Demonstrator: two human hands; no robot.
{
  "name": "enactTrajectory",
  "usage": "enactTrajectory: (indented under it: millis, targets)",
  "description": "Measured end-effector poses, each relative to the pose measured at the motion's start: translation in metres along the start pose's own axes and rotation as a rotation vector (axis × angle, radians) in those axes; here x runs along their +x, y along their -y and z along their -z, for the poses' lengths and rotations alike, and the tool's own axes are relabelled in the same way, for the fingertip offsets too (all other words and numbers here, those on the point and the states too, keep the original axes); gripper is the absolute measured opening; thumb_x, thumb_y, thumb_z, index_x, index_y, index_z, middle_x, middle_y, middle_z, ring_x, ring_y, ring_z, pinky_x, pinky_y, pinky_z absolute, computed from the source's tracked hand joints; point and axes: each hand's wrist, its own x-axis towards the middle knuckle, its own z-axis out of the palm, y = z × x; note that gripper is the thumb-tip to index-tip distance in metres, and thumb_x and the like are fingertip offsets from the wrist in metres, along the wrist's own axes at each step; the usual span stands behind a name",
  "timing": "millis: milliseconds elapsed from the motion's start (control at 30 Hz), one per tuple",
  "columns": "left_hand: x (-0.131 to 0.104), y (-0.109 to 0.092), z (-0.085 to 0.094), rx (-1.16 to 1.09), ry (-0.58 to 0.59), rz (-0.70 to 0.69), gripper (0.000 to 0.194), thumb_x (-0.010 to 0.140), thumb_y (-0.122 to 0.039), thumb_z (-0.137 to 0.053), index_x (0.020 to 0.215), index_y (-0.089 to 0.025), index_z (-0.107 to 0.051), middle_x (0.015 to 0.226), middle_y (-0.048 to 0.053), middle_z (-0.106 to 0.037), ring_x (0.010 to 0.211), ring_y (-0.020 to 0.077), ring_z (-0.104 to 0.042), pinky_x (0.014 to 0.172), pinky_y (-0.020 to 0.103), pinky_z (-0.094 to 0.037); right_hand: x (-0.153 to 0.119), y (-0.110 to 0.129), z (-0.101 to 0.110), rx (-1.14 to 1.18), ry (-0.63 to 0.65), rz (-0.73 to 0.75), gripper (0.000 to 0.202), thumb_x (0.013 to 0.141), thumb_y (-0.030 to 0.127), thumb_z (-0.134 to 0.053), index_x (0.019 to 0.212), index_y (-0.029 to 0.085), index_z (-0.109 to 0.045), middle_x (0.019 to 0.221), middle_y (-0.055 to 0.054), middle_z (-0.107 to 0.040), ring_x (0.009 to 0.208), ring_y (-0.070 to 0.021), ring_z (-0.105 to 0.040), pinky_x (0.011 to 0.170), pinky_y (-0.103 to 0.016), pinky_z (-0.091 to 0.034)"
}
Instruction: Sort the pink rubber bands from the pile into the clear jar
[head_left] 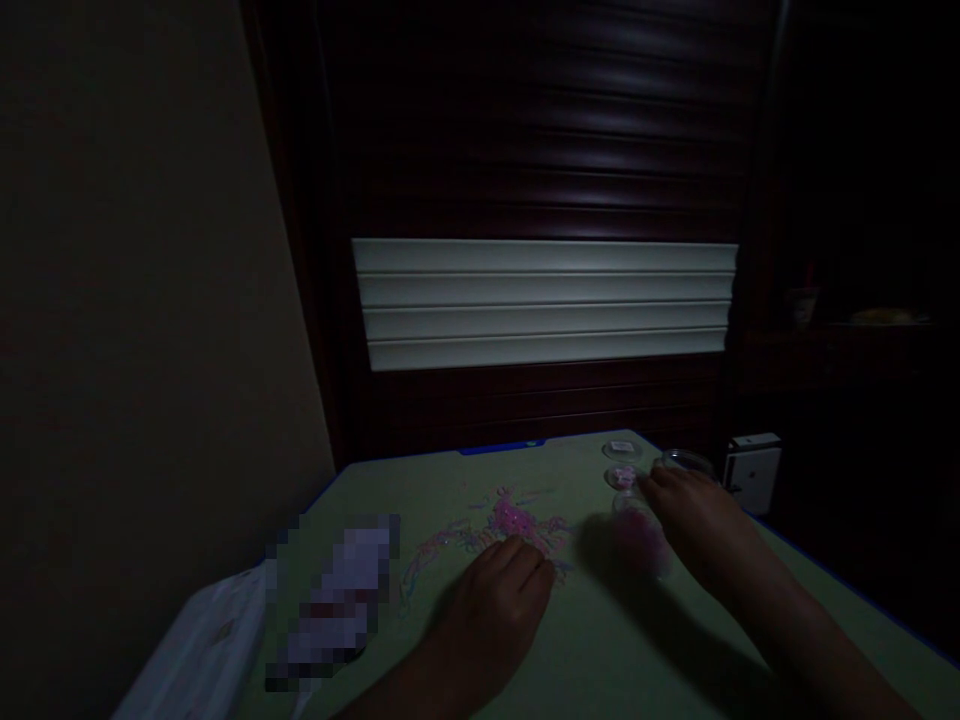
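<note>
My left hand [504,605] is closed, its fingers curled down at the near edge of a scattered pile of pink and pastel small pieces [516,518], perhaps beads or little bands. What its fingertips hold, if anything, is hidden. On the right, my right hand [688,505] has its fingers bent round the upper side of a clear tub [639,540] with pink contents. The tub is tilted and blurred. Just beyond that hand lie a small round clear dish [622,478] with pinkish pieces and a clear round lid [622,450] with a white label.
A pale green table [585,650] with a blue edge carries everything. Another clear round container [686,462] stands behind my right hand. At left are a pixelated object [337,600] and a white packet [214,640]. A slatted dark wall rises behind; the room is dim.
</note>
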Motion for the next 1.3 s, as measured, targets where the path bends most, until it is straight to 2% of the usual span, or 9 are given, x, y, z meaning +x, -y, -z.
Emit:
enactTrajectory:
  millis: [100,233,433,533,667,800,933,1100,1300]
  targets:
    - [-0.001,0.001,-0.002,-0.014,0.007,0.016,0.018,0.093,-0.009,-0.039,0.086,-0.014,-0.055,0.081,0.004,-0.054,0.075,0.0178,-0.051,0.069,0.033,-0.047,-0.001,-0.002,-0.001,-0.013,0.051,-0.037,0.037,0.077,-0.004,-0.041,0.098,0.012,-0.067,0.094,-0.014,-0.067,0.085,-0.0264,-0.064,0.072,-0.035,-0.044]
    - [-0.002,0.001,-0.004,-0.014,0.016,0.029,0.019,0.092,-0.008,-0.038,0.086,-0.014,-0.054,0.081,0.004,-0.054,0.074,0.0179,-0.05,0.068,0.034,-0.047,-0.002,0.0,0.0,-0.006,0.098,-0.05,0.034,0.077,-0.003,-0.042,0.092,0.013,-0.068,0.092,-0.013,-0.068,0.084,-0.0252,-0.064,0.072,-0.034,-0.045]
    - [-0.002,0.001,-0.004,0.001,0.06,0.056,0.016,0.09,-0.007,-0.042,0.086,-0.014,-0.055,0.082,0.004,-0.055,0.076,0.0181,-0.051,0.07,0.034,-0.048,-0.002,0.0,0.001,0.03,0.092,-0.036,0.034,0.077,-0.004,-0.041,0.093,0.011,-0.067,0.095,-0.015,-0.068,0.087,-0.0255,-0.064,0.074,-0.035,-0.045]
    - [-0.001,0.002,-0.004,-0.002,0.084,0.081,0.016,0.089,-0.005,-0.042,0.086,-0.015,-0.055,0.082,0.004,-0.055,0.076,0.0181,-0.052,0.071,0.034,-0.049,-0.001,0.004,0.003,0.067,0.058,0.004,0.035,0.079,-0.003,-0.042,0.099,0.013,-0.066,0.097,-0.014,-0.067,0.089,-0.0251,-0.062,0.075,-0.034,-0.044]
    - [-0.001,0.003,-0.006,0.009,0.097,0.092,0.017,0.089,-0.006,-0.041,0.085,-0.015,-0.054,0.084,0.004,-0.056,0.078,0.0179,-0.052,0.074,0.034,-0.048,-0.003,0.016,0.006,0.196,0.025,0.111,0.025,0.081,0.002,-0.046,0.087,0.016,-0.066,0.092,-0.009,-0.065,0.085,-0.0206,-0.061,0.071,-0.028,-0.042]
    - [0.0,0.003,-0.007,-0.007,0.131,0.137,0.016,0.088,-0.005,-0.044,0.085,-0.016,-0.056,0.086,0.003,-0.057,0.079,0.018,-0.054,0.075,0.033,-0.048,-0.004,0.026,0.003,0.268,0.028,0.211,0.02,0.081,0.004,-0.051,0.085,0.017,-0.065,0.086,-0.005,-0.064,0.078,-0.0168,-0.06,0.066,-0.024,-0.039]
    - [0.0,0.004,-0.007,-0.02,0.194,0.168,0.018,0.087,-0.004,-0.045,0.086,-0.016,-0.057,0.087,0.003,-0.059,0.081,0.0178,-0.055,0.077,0.033,-0.049,-0.002,0.029,0.001,0.305,0.05,0.221,0.019,0.081,0.003,-0.051,0.078,0.017,-0.064,0.08,-0.003,-0.063,0.069,-0.0129,-0.057,0.059,-0.021,-0.035]
    - [-0.001,0.004,-0.009,-0.033,0.274,0.22,0.019,0.088,-0.004,-0.045,0.083,-0.016,-0.059,0.087,0.003,-0.059,0.084,0.0174,-0.055,0.077,0.03,-0.048,-0.001,0.028,0.0,0.329,0.032,0.244,0.022,0.081,0.002,-0.048,0.079,0.017,-0.064,0.079,-0.004,-0.063,0.069,-0.0125,-0.057,0.061,-0.021,-0.035]
    - [0.0,0.003,-0.009,-0.024,0.289,0.214,0.019,0.087,-0.003,-0.047,0.089,-0.016,-0.06,0.092,0.003,-0.059,0.087,0.0187,-0.054,0.077,0.032,-0.047,-0.001,0.027,-0.006,0.32,0.003,0.267,0.023,0.079,0.0,-0.047,0.076,0.016,-0.063,0.076,-0.004,-0.062,0.067,-0.0124,-0.056,0.06,-0.022,-0.035]
